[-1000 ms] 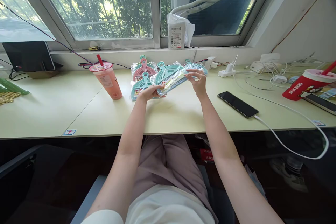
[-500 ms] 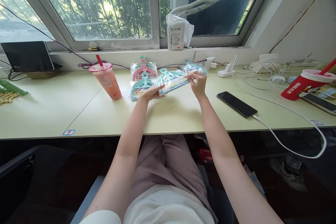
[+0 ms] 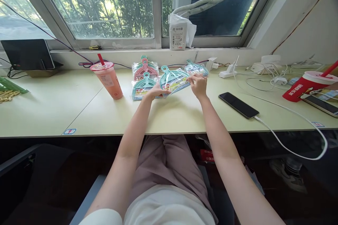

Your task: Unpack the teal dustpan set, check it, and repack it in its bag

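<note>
A teal mini dustpan-and-brush set (image 3: 173,80) in clear plastic wrap is held tilted above the desk. My left hand (image 3: 157,91) grips its lower left corner, thumb on top. At its right edge my right hand (image 3: 198,83) is closed, thumb and fingers pinching the wrapper. Just behind my right hand lies another wrapped teal set (image 3: 195,68), partly covered. To the left are a wrapped teal set (image 3: 144,86) and, behind it, a wrapped pink set (image 3: 145,70) with a teal handle end showing.
A cup of pink drink (image 3: 108,81) with a red straw stands at left. On the right lie a phone (image 3: 238,105) on a white cable, a power strip (image 3: 227,71) and a red cup (image 3: 303,86). A tablet (image 3: 27,55) leans at the back left; a box (image 3: 178,36) sits on the sill.
The held set has tipped so that its printed front faces me more and shows less glare. Both hands keep their hold, nearly in place.
</note>
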Tool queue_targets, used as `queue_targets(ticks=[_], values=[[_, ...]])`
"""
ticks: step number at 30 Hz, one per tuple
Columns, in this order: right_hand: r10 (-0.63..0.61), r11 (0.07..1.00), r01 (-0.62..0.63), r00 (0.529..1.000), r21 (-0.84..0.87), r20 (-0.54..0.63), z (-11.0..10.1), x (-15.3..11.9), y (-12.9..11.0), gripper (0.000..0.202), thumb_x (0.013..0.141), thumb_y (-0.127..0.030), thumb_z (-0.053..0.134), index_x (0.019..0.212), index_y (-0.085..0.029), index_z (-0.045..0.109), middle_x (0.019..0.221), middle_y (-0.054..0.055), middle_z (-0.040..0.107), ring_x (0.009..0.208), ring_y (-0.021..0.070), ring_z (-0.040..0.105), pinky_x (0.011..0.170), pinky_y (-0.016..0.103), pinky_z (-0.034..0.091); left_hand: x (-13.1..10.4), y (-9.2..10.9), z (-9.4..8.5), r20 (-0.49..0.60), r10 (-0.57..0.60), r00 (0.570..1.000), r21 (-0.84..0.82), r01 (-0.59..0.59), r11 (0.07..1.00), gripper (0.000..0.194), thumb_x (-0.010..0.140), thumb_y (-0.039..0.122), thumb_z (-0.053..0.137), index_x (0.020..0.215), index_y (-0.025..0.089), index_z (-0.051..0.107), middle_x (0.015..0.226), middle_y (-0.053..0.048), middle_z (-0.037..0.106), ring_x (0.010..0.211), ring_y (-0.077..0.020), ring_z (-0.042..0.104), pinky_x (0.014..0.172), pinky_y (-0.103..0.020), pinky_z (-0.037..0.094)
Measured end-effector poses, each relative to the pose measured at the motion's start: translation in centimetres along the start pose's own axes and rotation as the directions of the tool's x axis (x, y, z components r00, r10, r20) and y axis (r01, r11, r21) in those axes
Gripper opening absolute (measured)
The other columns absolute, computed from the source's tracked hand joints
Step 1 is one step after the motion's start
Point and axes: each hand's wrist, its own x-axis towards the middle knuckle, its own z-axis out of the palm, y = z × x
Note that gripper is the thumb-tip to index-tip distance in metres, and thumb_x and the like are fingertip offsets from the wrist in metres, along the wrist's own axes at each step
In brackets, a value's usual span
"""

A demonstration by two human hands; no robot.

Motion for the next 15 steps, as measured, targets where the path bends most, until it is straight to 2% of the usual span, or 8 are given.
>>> queue_targets(ticks=[3,6,10,12,15], values=[[0.017,1.000,-0.016,1.000,0.025,-0.025,0.2,-0.1,-0.1,0.024,0.094,-0.032,0.056,0.084,-0.026,0.077,0.110,0.008,0.067,0.115,0.0301,0.054,0.105,0.052,0.039,0.2,-0.2,-0.6,-0.002,0.025,1.000,-0.083,-0.025,0.996,0.090,0.047,0.002,0.087,0.129,0.024,0.054,0.088,0.000,0.062,0.069,-0.0131,0.062,0.070,-0.026,0.055],[0.051,0.985,-0.038,0.996,0.167,-0.077,0.5,0.0,-0.1,0.019,0.092,-0.034,0.060,0.090,-0.027,0.078,0.125,0.007,0.061,0.126,0.0283,0.050,0.111,0.052,0.039,0.2,-0.2,-1.0,0.033,0.001,0.999,-0.051,0.001,0.999,0.085,0.051,0.002,0.084,0.129,0.022,0.055,0.091,-0.002,0.063,0.073,-0.0158,0.064,0.075,-0.029,0.055],[0.123,0.901,-0.115,0.992,0.419,0.007,1.1,0.0,0.4,0.019,0.090,-0.035,0.062,0.094,-0.026,0.078,0.124,0.007,0.063,0.125,0.0250,0.056,0.108,0.045,0.047,0.3,-0.4,-1.1,0.044,0.010,0.999,-0.124,-0.004,0.992,0.080,0.054,0.007,0.083,0.129,0.019,0.056,0.093,-0.005,0.063,0.077,-0.0179,0.065,0.078,-0.031,0.055],[0.164,0.859,-0.168,0.985,0.484,0.052,1.4,-0.2,0.6,0.018,0.088,-0.034,0.064,0.093,-0.025,0.079,0.122,0.008,0.066,0.124,0.0250,0.058,0.104,0.042,0.051,0.5,-0.6,-1.1,0.024,0.042,0.999,-0.168,-0.037,0.985,0.085,0.052,0.007,0.084,0.131,0.019,0.054,0.096,-0.005,0.063,0.077,-0.0171,0.064,0.078,-0.030,0.055],[0.236,0.784,-0.250,0.967,0.569,0.100,1.8,-0.4,0.7,0.020,0.084,-0.037,0.067,0.095,-0.024,0.079,0.123,0.008,0.066,0.117,0.0248,0.062,0.095,0.040,0.058,0.7,-0.9,-1.1,0.022,0.052,0.998,-0.136,-0.049,0.989,0.095,0.048,0.004,0.084,0.136,0.016,0.051,0.101,-0.007,0.063,0.083,-0.0192,0.065,0.079,-0.031,0.055]])
